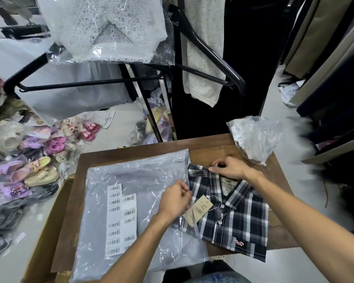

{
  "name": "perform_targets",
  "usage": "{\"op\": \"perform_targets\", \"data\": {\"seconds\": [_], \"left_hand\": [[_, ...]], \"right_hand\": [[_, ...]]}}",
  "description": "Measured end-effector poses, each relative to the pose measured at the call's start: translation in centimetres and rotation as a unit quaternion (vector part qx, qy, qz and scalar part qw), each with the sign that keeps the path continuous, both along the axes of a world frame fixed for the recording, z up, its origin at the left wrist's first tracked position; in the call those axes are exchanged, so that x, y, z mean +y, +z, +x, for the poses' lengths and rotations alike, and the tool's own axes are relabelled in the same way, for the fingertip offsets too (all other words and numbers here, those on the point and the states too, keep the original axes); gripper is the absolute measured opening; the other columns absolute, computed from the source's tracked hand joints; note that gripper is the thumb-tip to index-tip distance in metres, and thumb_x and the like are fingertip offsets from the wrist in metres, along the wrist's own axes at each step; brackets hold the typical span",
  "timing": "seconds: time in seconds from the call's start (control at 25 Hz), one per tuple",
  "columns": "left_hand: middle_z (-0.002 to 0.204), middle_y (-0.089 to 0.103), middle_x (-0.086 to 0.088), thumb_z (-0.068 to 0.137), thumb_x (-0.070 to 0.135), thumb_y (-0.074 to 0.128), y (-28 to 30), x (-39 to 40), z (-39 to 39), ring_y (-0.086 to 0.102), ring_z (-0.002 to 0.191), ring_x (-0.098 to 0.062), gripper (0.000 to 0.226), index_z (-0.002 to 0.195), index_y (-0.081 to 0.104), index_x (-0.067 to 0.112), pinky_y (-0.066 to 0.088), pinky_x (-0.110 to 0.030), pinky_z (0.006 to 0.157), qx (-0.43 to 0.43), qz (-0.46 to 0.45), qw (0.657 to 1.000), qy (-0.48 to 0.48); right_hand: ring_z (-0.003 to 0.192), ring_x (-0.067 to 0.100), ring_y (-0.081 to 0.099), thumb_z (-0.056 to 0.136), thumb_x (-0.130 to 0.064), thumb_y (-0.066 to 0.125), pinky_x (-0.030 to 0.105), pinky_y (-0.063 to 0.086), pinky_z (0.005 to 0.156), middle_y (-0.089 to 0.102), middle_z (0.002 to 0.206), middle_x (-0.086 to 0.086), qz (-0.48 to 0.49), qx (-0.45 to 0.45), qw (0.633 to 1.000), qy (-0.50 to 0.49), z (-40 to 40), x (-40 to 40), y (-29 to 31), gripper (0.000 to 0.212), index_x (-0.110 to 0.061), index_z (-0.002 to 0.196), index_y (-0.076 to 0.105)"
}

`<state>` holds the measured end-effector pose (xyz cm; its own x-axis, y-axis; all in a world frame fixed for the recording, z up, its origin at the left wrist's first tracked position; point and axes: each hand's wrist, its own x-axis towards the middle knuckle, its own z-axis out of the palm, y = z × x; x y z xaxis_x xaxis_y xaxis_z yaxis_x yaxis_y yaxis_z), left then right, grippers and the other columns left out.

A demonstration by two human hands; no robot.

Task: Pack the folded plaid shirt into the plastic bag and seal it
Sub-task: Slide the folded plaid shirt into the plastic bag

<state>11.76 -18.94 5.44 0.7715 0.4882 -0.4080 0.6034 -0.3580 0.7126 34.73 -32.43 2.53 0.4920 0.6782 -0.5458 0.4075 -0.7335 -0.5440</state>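
1. While the folded plaid shirt (231,213) lies on the wooden table (213,148), its left edge sits at the plastic bag (131,201) mouth.
2. Left hand (175,199) pinches the bag's open edge.
3. Right hand (228,167) pinches the shirt's far edge beside the collar.
4. Barcode labels (121,217) lie under the bag.

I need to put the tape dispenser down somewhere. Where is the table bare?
Bare wood shows along the table's far edge, between the plastic bag and the crumpled bag, and a strip right of the plaid shirt. The middle is crowded with both hands.
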Motion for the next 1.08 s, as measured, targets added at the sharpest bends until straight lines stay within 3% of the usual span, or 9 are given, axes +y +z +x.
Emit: {"op": "perform_targets", "data": {"seconds": [0.12,0.24,0.32,0.44,0.56,0.72,0.84,0.96,1.08], "left_hand": [[0.076,0.073,0.005,0.097,0.021,0.061,-0.3,-0.2,0.3,0.071,0.062,-0.011,0.014,0.088,0.054,0.03,0.06,-0.035,0.068,0.003,0.066,0.997,-0.03],[0.081,0.071,0.009,0.098,0.022,0.062,-0.1,-0.6,0.8,0.068,0.064,-0.006,0.006,0.093,0.061,0.025,0.057,-0.025,0.064,0.002,0.074,0.997,-0.039],[0.08,0.07,0.005,0.099,0.017,0.062,0.1,-0.7,1.1,0.068,0.062,-0.007,0.003,0.096,0.062,0.018,0.056,-0.019,0.06,-0.009,0.031,0.999,-0.028],[0.077,0.072,-0.003,0.098,0.014,0.063,-0.3,-0.3,1.2,0.074,0.066,-0.019,0.005,0.097,0.06,0.017,0.063,-0.037,0.069,-0.014,-0.034,0.999,-0.005],[0.077,0.072,-0.007,0.098,0.011,0.063,-0.8,0.1,1.1,0.072,0.063,-0.018,0.007,0.097,0.059,0.016,0.063,-0.045,0.074,-0.015,-0.062,0.998,0.003],[0.083,0.072,-0.01,0.097,0.011,0.064,-1.3,0.5,1.0,0.07,0.062,-0.015,0.005,0.099,0.06,0.012,0.063,-0.045,0.076,-0.022,-0.087,0.996,0.015],[0.084,0.071,-0.008,0.097,0.011,0.064,-1.5,0.6,0.9,0.071,0.064,-0.016,0.005,0.1,0.06,0.012,0.063,-0.045,0.076,-0.027,-0.104,0.994,0.016],[0.084,0.07,-0.006,0.096,0.01,0.066,-1.9,0.6,1.0,0.071,0.067,-0.016,0.006,0.099,0.061,0.014,0.063,-0.045,0.076,-0.025,-0.116,0.993,0.014],[0.085,0.072,-0.008,0.096,0.011,0.066,-2.2,0.7,1.2,0.073,0.076,-0.021,0.006,0.099,0.063,0.015,0.063,-0.043,0.079,-0.027,-0.112,0.993,-0.005]], "right_hand": [[0.128,0.019,0.059,0.09,-0.053,0.069,0.042,0.04,0.114,0.067,0.135,-0.003,0.041,0.046,0.998,0.002,0.9,-0.8,0.0,0.037,-0.03,0.119,0.07],[0.119,0.016,0.062,0.086,-0.047,0.077,0.048,0.041,0.114,0.071,0.122,-0.007,0.082,0.078,0.993,-0.031,-0.2,0.0,-0.1,0.021,-0.034,0.102,0.072],[0.117,0.016,0.061,0.085,-0.047,0.078,0.045,0.043,0.112,0.069,0.124,-0.006,0.099,0.066,0.991,-0.064,-1.6,1.2,-0.4,0.025,-0.032,0.103,0.068],[0.11,0.014,0.061,0.087,-0.046,0.075,0.037,0.048,0.102,0.066,0.121,-0.005,0.123,0.043,0.986,-0.101,-3.6,3.2,-0.5,0.038,-0.023,0.115,0.062],[0.102,0.015,0.066,0.098,-0.053,0.057,0.042,0.053,0.098,0.069,0.116,-0.003,0.084,0.009,0.994,-0.066,-3.3,4.3,0.4,0.037,-0.025,0.123,0.059],[0.115,0.024,0.065,0.088,-0.085,0.028,0.042,0.051,0.098,0.068,0.131,0.004,-0.062,-0.054,0.996,-0.023,0.5,1.1,1.0,0.086,-0.022,0.137,0.058],[0.118,0.028,0.064,0.07,-0.1,0.035,0.046,0.048,0.107,0.069,0.127,0.007,-0.134,-0.016,0.991,0.008,2.4,-2.3,0.6,0.111,-0.013,0.132,0.064],[0.088,0.021,0.067,0.063,-0.09,0.061,0.035,0.051,0.087,0.072,0.092,-0.002,-0.136,0.029,0.99,0.032,2.5,-3.4,0.3,0.084,-0.013,0.094,0.069],[0.101,0.017,0.063,0.088,-0.06,0.066,0.031,0.047,0.089,0.067,0.109,-0.01,-0.082,0.064,0.994,0.026,0.7,-3.1,0.8,0.054,-0.022,0.127,0.06]]}}
